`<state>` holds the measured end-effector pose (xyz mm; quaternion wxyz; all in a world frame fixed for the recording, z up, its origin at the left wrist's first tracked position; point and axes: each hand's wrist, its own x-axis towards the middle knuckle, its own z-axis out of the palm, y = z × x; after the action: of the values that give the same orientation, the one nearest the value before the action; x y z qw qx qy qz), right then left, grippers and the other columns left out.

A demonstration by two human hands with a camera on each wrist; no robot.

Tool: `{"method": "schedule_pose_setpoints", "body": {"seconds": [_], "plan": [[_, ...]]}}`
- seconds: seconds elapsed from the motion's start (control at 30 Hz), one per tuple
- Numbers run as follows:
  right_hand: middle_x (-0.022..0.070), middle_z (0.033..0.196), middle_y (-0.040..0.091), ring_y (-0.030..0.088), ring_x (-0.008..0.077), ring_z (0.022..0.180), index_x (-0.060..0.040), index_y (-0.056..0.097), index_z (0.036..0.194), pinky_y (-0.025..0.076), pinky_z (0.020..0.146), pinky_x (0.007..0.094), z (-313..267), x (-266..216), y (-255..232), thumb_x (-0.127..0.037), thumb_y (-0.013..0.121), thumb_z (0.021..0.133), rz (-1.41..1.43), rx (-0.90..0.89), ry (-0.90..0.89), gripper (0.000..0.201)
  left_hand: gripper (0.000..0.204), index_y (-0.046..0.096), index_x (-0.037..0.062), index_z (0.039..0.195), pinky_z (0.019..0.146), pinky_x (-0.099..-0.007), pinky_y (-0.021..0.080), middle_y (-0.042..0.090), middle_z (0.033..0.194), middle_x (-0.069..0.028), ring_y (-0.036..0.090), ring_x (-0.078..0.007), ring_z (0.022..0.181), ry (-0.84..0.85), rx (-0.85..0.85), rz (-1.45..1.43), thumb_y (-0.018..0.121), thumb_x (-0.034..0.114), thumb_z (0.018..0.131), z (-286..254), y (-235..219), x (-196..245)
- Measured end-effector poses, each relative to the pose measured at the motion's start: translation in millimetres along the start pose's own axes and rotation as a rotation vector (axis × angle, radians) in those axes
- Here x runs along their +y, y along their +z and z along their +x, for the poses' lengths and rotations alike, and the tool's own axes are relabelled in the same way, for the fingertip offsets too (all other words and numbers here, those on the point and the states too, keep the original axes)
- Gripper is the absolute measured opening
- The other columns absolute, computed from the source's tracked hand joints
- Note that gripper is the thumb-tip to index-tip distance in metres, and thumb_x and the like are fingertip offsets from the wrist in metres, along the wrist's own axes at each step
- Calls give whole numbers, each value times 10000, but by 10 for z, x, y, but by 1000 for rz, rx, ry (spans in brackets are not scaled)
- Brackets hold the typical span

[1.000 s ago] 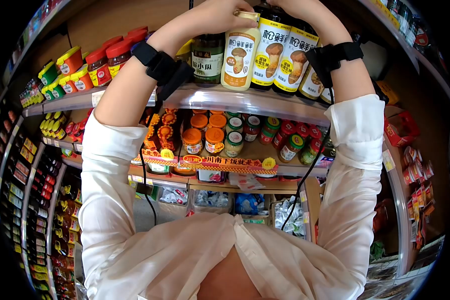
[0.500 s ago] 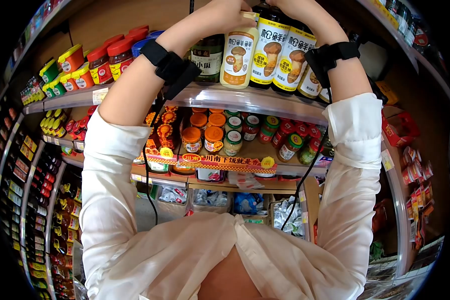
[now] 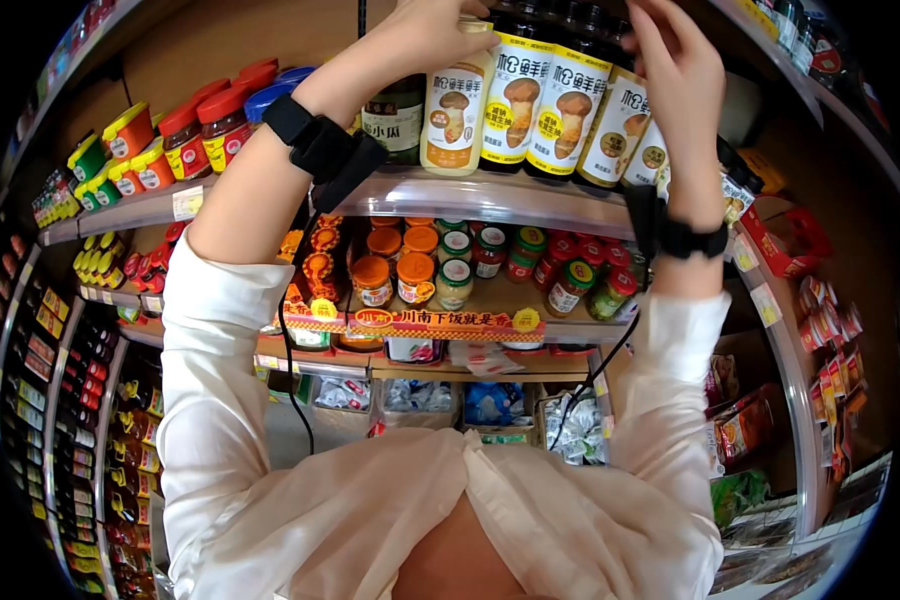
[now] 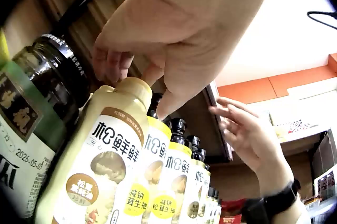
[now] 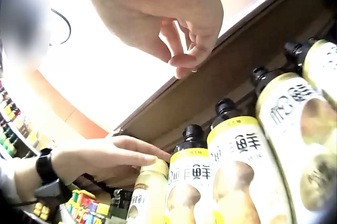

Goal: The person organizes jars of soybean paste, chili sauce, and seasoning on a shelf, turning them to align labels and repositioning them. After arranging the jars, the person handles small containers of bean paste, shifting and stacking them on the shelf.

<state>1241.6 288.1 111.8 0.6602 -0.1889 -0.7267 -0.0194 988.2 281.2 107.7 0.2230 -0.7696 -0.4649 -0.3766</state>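
Note:
A cream-coloured sauce bottle point(image 3: 450, 110) with a mushroom label stands on the top shelf point(image 3: 490, 195), at the left end of a row of dark bottles point(image 3: 560, 110) with yellow labels. My left hand point(image 3: 425, 25) grips its cap from above; the left wrist view shows the fingers point(image 4: 118, 63) curled over the cap of the bottle point(image 4: 100, 166). My right hand point(image 3: 670, 60) hovers in front of the dark bottles, fingers loosely spread, holding nothing. In the right wrist view that hand point(image 5: 174, 18) is in the air above the bottle necks point(image 5: 195, 182).
A green-labelled glass jar point(image 3: 395, 110) stands left of the cream bottle. Red-lidded jars point(image 3: 215, 120) and small tubs fill the top shelf's left end. The shelf below holds orange-lidded jars point(image 3: 395, 275). More racks flank both sides.
My right hand has let go at the bottle tops and drawn back to the right, its forearm now upright. The left hand stays on the cream bottle's cap.

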Motion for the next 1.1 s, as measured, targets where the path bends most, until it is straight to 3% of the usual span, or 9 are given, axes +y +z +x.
{"method": "schedule_pose_setpoints", "body": {"seconds": [0.03, 0.1, 0.17, 0.23, 0.27, 0.43, 0.6, 0.9, 1.1], "plan": [[52, 878, 712, 644, 101, 733, -28, 694, 1147, 501, 649, 248, -217, 199, -84, -124, 648, 940, 21, 70, -67, 233, 469, 683, -50, 1137, 960, -442, 486, 676, 1099, -280, 613, -412, 1071, -13, 20, -3, 733, 269, 796, 24, -21, 42], [111, 943, 699, 662, 169, 800, -23, 691, 1092, 534, 694, 299, -707, 221, -196, -110, 654, 913, -137, 133, 93, 202, 487, 673, -64, 1146, 946, -440, 497, 677, 1099, -280, 624, -407, 1064, -21, 37, -15, 739, 268, 796, 77, -27, 104], [131, 997, 668, 642, 194, 823, 7, 675, 1089, 531, 676, 306, -1312, 322, -201, -68, 660, 895, -324, 78, 128, 208, 530, 649, -89, 1167, 913, -418, 522, 682, 1105, -273, 654, -380, 1048, -92, 0, -153, 761, 271, 794, 166, 18, 147], [157, 1015, 645, 641, 239, 850, 28, 658, 1090, 531, 700, 326, -1448, 362, -204, -47, 684, 868, -300, 42, 144, 235, 568, 641, -100, 1169, 872, -390, 540, 692, 1089, -262, 680, -345, 1014, -118, 45, -194, 792, 289, 783, 214, 40, 124], [177, 1015, 632, 632, 284, 843, 28, 654, 1069, 528, 726, 358, -1615, 502, -174, -42, 708, 847, -372, 43, 114, 240, 589, 641, -94, 1172, 861, -383, 542, 696, 1078, -257, 685, -334, 998, -180, -33, -173, 803, 309, 775, 252, 18, 201], [168, 1055, 627, 582, 326, 1018, 32, 612, 1130, 466, 873, 415, -1724, 709, -37, -210, 803, 795, -557, 44, 114, 455, 661, 689, -60, 1100, 838, -385, 544, 703, 1046, -249, 692, -332, 951, -219, -203, -42, 832, 462, 720, 311, -20, 251], [145, 1092, 619, 524, 326, 1103, 12, 607, 1168, 377, 947, 439, -1717, 745, 92, -387, 802, 783, -746, 83, 210, 587, 703, 703, -46, 1077, 862, -407, 545, 698, 1041, -259, 682, -362, 970, -229, -151, 97, 837, 522, 685, 307, 62, 308], [125, 1060, 580, 495, 317, 1115, 18, 618, 1113, 361, 960, 453, -1706, 771, 210, -359, 817, 752, -704, 159, 284, 559, 691, 706, -49, 1059, 853, -402, 546, 691, 1048, -272, 678, -378, 972, -197, -180, 0, 839, 519, 690, 337, 31, 280], [120, 1056, 586, 498, 307, 1115, 19, 618, 1083, 368, 969, 446, -1690, 787, 183, -323, 837, 738, -621, 140, 345, 533, 611, 724, -38, 1016, 820, -387, 548, 716, 961, -243, 700, -334, 902, -221, -218, -64, 838, 481, 714, 348, -9, 268]]}}
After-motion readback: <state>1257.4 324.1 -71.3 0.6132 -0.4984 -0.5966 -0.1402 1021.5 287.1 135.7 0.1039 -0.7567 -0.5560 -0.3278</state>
